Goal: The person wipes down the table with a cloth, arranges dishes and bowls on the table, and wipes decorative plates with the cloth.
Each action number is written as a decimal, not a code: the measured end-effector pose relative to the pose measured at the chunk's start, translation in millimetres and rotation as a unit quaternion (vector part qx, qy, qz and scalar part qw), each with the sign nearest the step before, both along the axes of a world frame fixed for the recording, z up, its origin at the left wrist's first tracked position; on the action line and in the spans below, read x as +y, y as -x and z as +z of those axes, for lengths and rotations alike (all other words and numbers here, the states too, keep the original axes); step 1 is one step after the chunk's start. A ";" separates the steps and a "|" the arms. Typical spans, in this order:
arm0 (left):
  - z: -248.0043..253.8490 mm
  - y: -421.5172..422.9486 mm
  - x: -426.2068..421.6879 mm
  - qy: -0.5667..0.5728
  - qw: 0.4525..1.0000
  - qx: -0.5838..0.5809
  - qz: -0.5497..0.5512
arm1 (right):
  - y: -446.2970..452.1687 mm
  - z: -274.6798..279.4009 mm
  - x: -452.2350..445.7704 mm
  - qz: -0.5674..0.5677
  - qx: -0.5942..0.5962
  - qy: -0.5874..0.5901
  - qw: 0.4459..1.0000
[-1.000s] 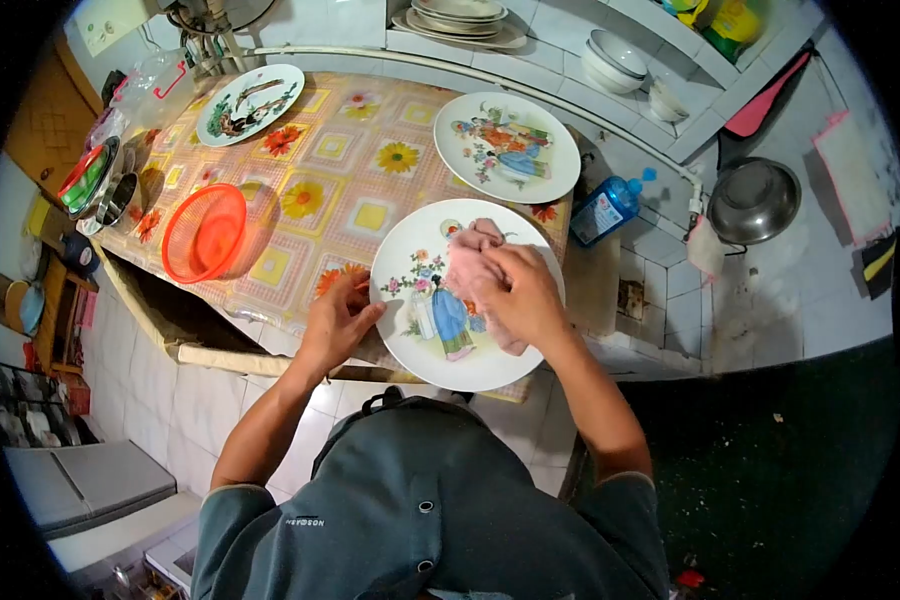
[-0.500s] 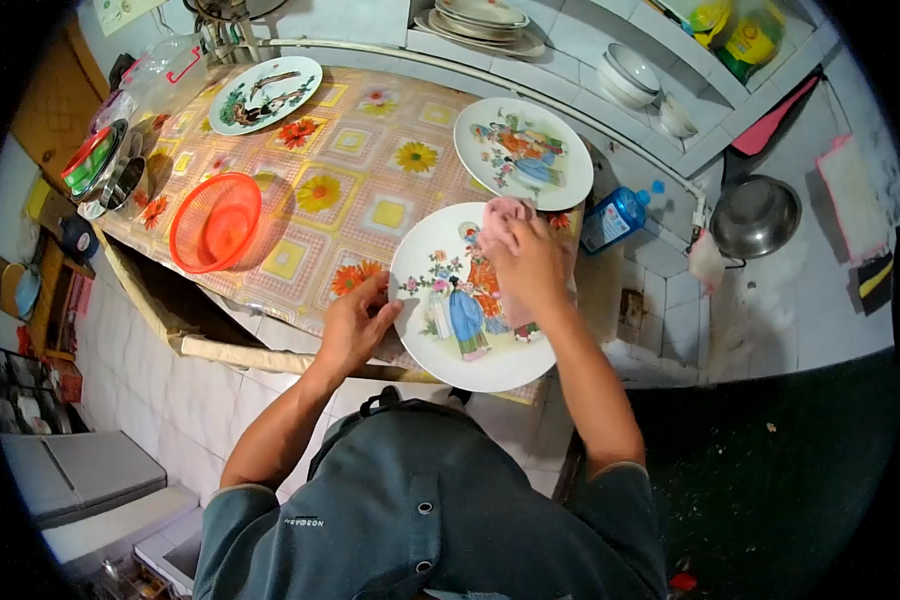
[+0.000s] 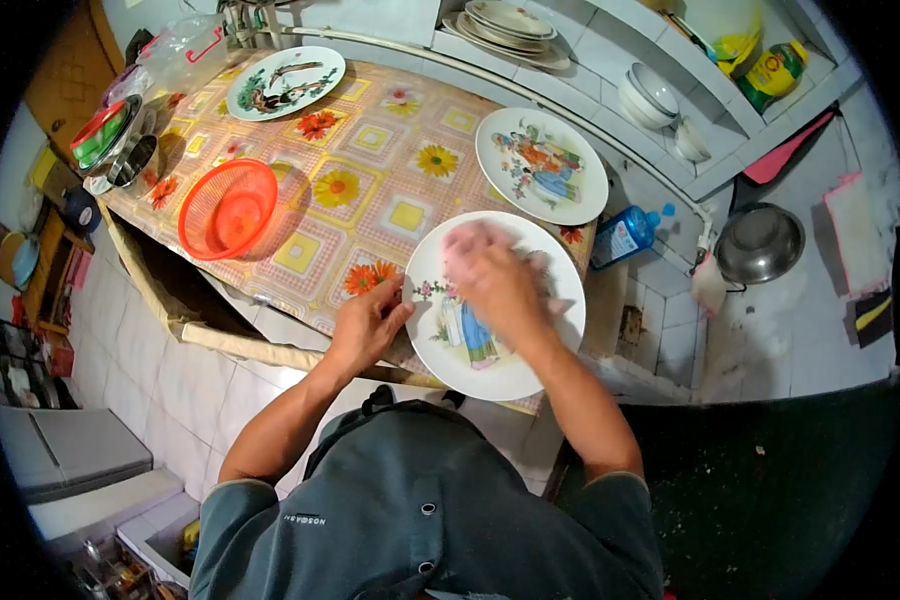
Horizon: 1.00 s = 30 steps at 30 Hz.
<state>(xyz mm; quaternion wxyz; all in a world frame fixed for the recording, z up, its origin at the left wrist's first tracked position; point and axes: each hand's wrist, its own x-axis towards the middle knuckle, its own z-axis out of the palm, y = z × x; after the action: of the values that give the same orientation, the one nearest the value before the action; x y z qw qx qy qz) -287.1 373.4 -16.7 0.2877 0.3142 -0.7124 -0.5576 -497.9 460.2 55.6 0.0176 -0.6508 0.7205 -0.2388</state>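
Observation:
A large white plate point(image 3: 567, 290) with painted figures and flowers lies at the table's near edge. My left hand point(image 3: 368, 322) holds its left rim, thumb on top and the other fingers partly hidden at the edge. Over the plate's upper middle, my right hand point(image 3: 500, 295) presses a pink cloth point(image 3: 473, 248) against the painted surface; both are blurred by motion. A second figure-painted plate point(image 3: 542, 165) lies just beyond, near the wall. Farther left is an oval-looking plate point(image 3: 286, 83) with a tree design.
On the flowered tablecloth point(image 3: 390, 130) sits an orange plastic basket point(image 3: 228, 210). Stacked bowls point(image 3: 130, 160) stand at the left end. A blue bottle point(image 3: 625, 237) is beside the table's right edge, below shelves with plates point(image 3: 505, 30) and bowls point(image 3: 648, 95). A metal basin point(image 3: 760, 243) hangs right.
My right hand has swept the pink cloth leftward from the plate's upper right edge across its painted middle. My left hand stays at the left rim. The whole view has shifted slightly.

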 end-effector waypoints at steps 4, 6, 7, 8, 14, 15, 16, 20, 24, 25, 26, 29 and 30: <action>0.5 -1.1 -0.8 0.020 1.000 -0.023 0.000 | -17.2 12.3 22.6 0.085 -0.019 -0.057 0.995; 5.3 -1.3 -0.4 0.031 0.999 -0.032 0.009 | 9.0 11.1 20.1 -0.024 -0.053 -0.154 0.986; 7.3 -1.7 1.1 0.044 0.998 -0.040 0.008 | 20.7 3.7 11.3 -0.083 -0.039 -0.071 0.993; 8.4 -2.1 1.8 0.043 0.998 -0.041 0.008 | 27.9 -2.0 6.5 -0.143 -0.023 0.016 0.989; -4.3 -0.9 -1.5 0.048 0.999 -0.009 0.016 | -30.7 10.9 27.4 0.111 -0.011 -0.078 0.991; -2.7 -0.4 -0.7 0.048 0.999 -0.019 0.014 | -27.1 17.7 28.4 0.117 -0.011 -0.080 0.990; 0.7 0.0 0.2 0.048 0.998 -0.030 0.015 | -17.3 28.2 31.2 0.107 -0.022 -0.139 0.984; 19.2 -1.5 3.1 0.045 0.997 -0.056 0.014 | 35.6 -8.8 10.4 -0.139 0.022 0.024 0.990; 30.3 -3.6 0.9 0.000 0.994 -0.106 -0.022 | -12.0 6.5 6.4 0.087 -0.019 -0.068 0.994; 27.1 -3.2 0.7 0.007 0.996 -0.084 -0.020 | -19.9 13.6 14.7 0.134 -0.025 -0.111 0.984; 27.4 -3.0 0.4 0.008 0.996 -0.085 -0.015 | -24.7 20.6 20.4 0.182 -0.028 -0.155 0.970; 20.4 -1.1 3.9 0.068 0.995 -0.066 0.025 | -12.5 38.2 25.7 -0.027 -0.538 -0.296 0.789; 19.0 -0.5 4.3 0.069 0.995 -0.066 0.030 | -1.3 33.2 26.7 -0.023 -0.536 -0.298 0.790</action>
<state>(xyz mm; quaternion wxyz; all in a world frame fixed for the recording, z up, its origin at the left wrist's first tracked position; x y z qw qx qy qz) -286.6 377.7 2.3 0.2777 0.3508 -0.7568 -0.4764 -496.6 486.8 88.7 0.5884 -0.3643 0.6454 -0.3232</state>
